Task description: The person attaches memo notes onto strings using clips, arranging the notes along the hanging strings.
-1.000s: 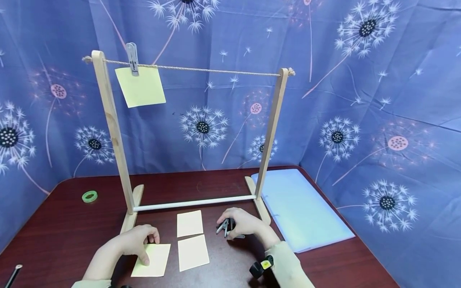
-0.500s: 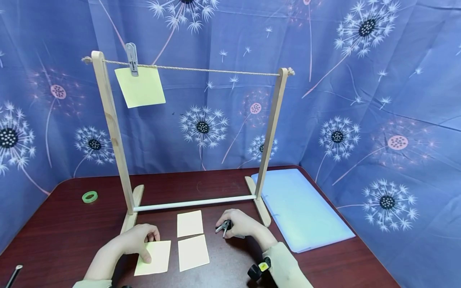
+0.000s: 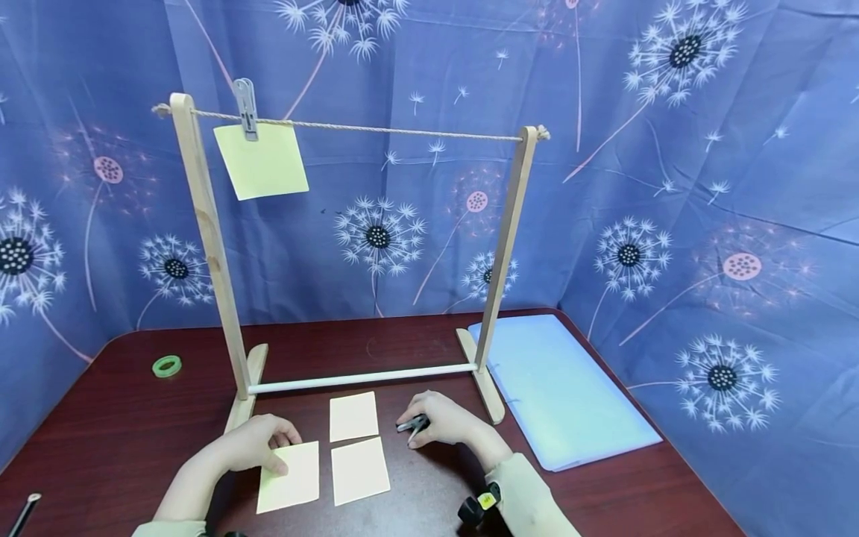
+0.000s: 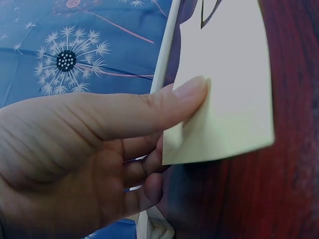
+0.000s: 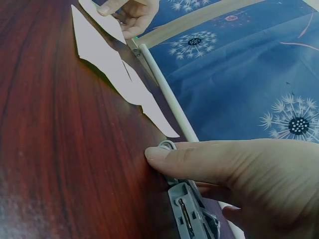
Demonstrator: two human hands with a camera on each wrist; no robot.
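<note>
My left hand (image 3: 250, 445) pinches a yellow sticky note (image 3: 298, 481) between thumb and fingers. In the left wrist view, the thumb lies across the near corner of the note (image 4: 232, 94), which is raised toward the camera. Two pale sticky notes (image 3: 353, 417) lie one behind the other to its right. My right hand (image 3: 446, 418) holds a grey clothespin (image 3: 411, 424) just above the table. The right wrist view shows the clothespin (image 5: 183, 206) under the thumb, its spring visible; whether the hand holds more than one I cannot tell.
A wooden frame (image 3: 213, 250) with a string (image 3: 389, 131) stands behind the hands. From the string hangs a yellow note (image 3: 265, 168), clipped by a grey clothespin (image 3: 247, 110). A blue folder (image 3: 570, 388) lies right, a green tape roll (image 3: 167, 366) left. A pen-like stick (image 3: 27, 513) shows front left.
The note in my left hand has shifted slightly right and up. My right hand has moved a little left and its fingers have closed more around the clothespin.
</note>
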